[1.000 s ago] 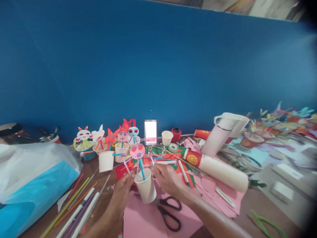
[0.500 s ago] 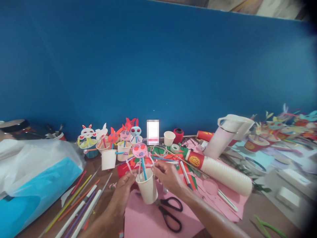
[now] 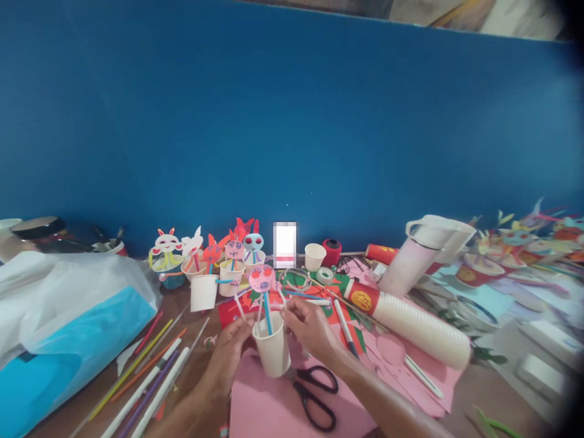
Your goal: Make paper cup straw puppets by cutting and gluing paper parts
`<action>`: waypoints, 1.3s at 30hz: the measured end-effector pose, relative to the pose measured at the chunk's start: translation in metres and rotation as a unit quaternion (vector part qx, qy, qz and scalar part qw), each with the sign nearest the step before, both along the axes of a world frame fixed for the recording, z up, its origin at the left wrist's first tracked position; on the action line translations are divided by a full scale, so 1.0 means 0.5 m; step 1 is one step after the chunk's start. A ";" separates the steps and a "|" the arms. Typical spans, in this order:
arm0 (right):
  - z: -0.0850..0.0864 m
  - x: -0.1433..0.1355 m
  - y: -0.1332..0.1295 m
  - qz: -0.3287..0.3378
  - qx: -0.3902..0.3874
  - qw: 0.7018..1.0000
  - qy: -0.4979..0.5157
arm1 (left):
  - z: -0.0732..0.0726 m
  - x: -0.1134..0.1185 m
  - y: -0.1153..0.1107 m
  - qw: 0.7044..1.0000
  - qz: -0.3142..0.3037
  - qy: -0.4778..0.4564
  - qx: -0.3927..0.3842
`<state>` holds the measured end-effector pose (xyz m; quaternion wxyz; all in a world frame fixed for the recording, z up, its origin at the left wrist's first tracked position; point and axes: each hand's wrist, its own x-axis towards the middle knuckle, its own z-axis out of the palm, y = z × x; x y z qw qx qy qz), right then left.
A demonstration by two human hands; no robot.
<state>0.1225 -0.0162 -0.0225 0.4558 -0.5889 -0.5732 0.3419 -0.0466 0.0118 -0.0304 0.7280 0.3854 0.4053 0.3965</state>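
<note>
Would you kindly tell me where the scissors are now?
In the head view, the scissors lie on pink paper, low centre, right of the foremost cup and below the right hand.

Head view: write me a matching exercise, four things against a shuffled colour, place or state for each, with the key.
Things
1. Cup with red-eyed pink face
2. Scissors
3. Stack of cups
4. Plastic bag

Descriptions
A. Lying on its side
B. White and bright blue
C. Between left hand and right hand
D. Black handles

Pairs: 1-C, 2-D, 3-A, 4-B
</note>
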 end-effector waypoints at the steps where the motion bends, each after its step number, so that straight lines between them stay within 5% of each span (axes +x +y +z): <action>1: -0.002 0.000 0.000 0.001 -0.001 1.000 0.002 | 0.000 0.000 0.000 1.000 -0.001 0.002 0.001; 26: -0.007 -0.005 -0.006 0.010 0.005 1.000 -0.001 | 0.001 -0.001 -0.004 0.999 0.012 0.032 0.009; 39: -0.003 -0.009 -0.005 -0.019 0.026 0.999 0.032 | -0.003 0.003 -0.005 0.999 -0.017 -0.029 -0.018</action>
